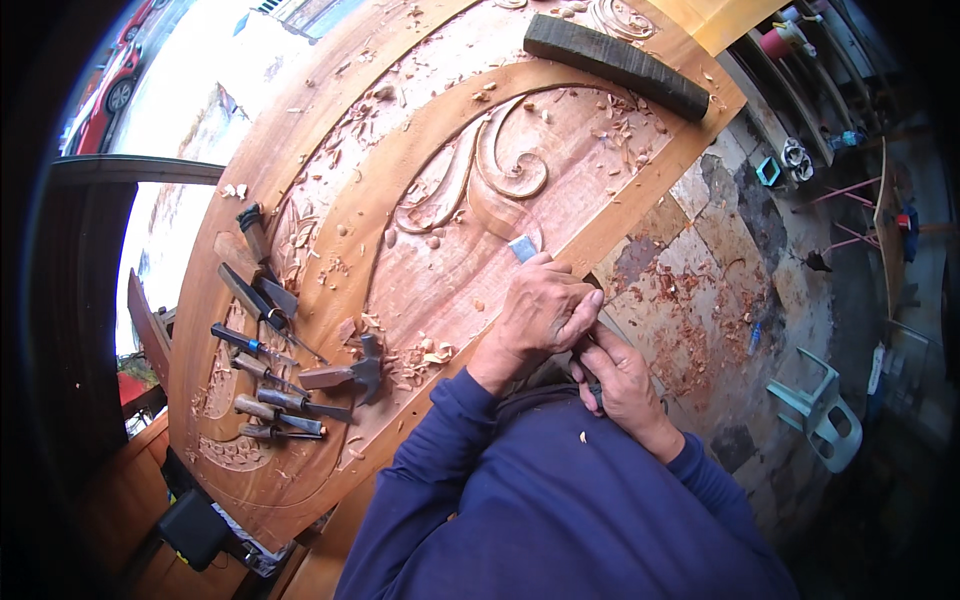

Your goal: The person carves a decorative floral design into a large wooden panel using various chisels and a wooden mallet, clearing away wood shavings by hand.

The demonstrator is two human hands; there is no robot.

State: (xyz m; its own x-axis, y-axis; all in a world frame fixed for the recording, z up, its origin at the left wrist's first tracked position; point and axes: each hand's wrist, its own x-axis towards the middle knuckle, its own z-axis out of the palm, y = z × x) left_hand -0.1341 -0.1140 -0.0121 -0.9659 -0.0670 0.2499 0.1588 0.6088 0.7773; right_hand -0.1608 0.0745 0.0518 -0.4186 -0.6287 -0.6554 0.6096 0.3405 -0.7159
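A carved wooden panel (620, 160) lies in front of me, with scrollwork in relief (520, 180). My left hand (535, 315) is closed around a chisel, whose flat bluish-grey blade (522, 248) rests at the lower end of a curved scroll line. Close against my body, my right hand (625, 380) has its fingers curled just behind the left, in line with the tool. The chisel's handle is hidden by the two hands. To the left, a hammer (345, 375) lies on the panel beside several chisels and gouges (285, 400) with wooden and dark handles.
Wood shavings (610, 130) are scattered over the panel. A dark wooden block (615, 65) lies across its far end. On the stained tiled floor (690, 270) at right stands a pale green plastic stool (825, 410). A red car (105, 95) shows outside at far left.
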